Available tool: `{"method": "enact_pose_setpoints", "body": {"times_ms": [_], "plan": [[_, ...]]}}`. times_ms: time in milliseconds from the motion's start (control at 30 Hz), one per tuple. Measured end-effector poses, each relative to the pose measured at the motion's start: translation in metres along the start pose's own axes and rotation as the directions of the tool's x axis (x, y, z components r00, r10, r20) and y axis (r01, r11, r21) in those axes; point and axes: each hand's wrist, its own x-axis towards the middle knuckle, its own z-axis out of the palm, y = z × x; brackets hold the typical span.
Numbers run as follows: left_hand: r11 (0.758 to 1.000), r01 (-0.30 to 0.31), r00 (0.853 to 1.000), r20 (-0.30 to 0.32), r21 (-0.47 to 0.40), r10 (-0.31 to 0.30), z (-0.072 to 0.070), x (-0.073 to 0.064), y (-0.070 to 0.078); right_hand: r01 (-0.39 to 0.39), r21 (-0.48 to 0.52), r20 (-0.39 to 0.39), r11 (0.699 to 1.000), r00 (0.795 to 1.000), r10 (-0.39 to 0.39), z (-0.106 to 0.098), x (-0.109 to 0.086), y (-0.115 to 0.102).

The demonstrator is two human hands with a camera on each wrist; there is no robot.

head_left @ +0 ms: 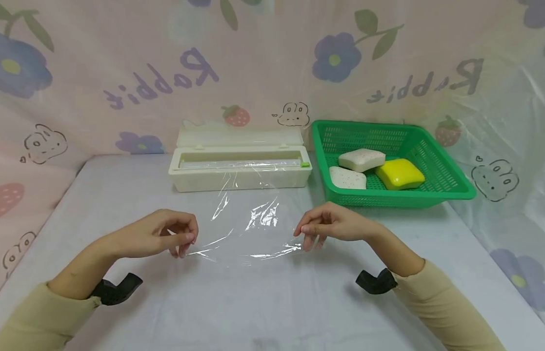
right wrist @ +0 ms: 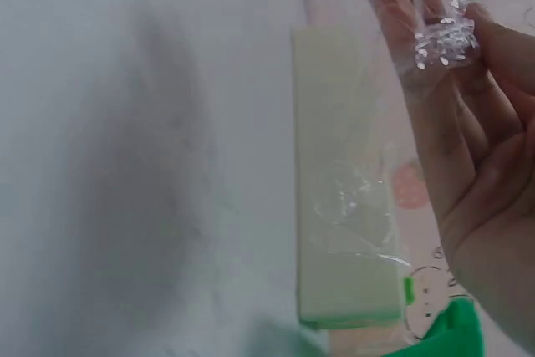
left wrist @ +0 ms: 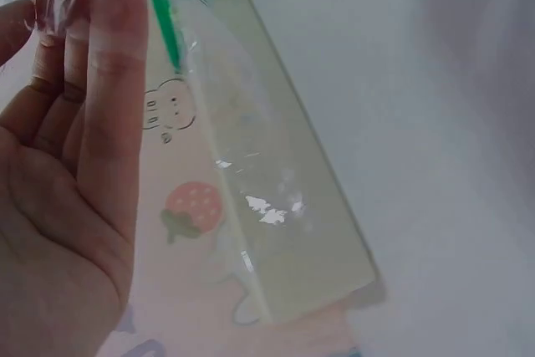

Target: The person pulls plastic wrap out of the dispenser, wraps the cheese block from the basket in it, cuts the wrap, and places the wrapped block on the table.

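A sheet of clear cling film (head_left: 262,217) stretches from the white dispenser box (head_left: 241,181) toward the front of the table. Its near left corner is pinched between the thumb and fingers of my left hand (head_left: 160,235). On the other side my right hand (head_left: 338,223) pinches the near right corner, and the film bunches into shiny creases at the fingers (right wrist: 435,81) in the right wrist view. The box's lid (head_left: 239,138) is raised at the back, and the film roll (head_left: 241,164) shows inside. A small green slider (head_left: 305,165) sits at the right end of its front edge.
A green plastic basket (head_left: 399,197) stands right of the box, close behind my right hand. It holds two speckled white sponges (head_left: 362,159) and a yellow one (head_left: 399,174). A white cloth covers the table (head_left: 237,312). A patterned curtain (head_left: 263,63) hangs behind.
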Motion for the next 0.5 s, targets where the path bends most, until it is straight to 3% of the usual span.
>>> {"method": "enact_pose_setpoints", "body": {"times_ms": [167,333,500], "plan": [[0.999,0.045,0.999,0.023,-0.026,-0.044,0.010,0.002,-0.013,-0.059,0.011,0.060,0.998,0.996,0.058,0.008,0.003,0.014],[0.997,0.042,0.998,0.050,-0.066,-0.038,0.018,0.003,-0.026,-0.092,0.004,0.097,0.996,0.991,0.091,0.014,0.003,0.025],[0.995,0.061,0.995,0.087,-0.079,-0.054,0.025,0.002,-0.034,-0.085,0.024,0.160,0.996,0.984,0.081,0.015,0.003,0.036]]}}
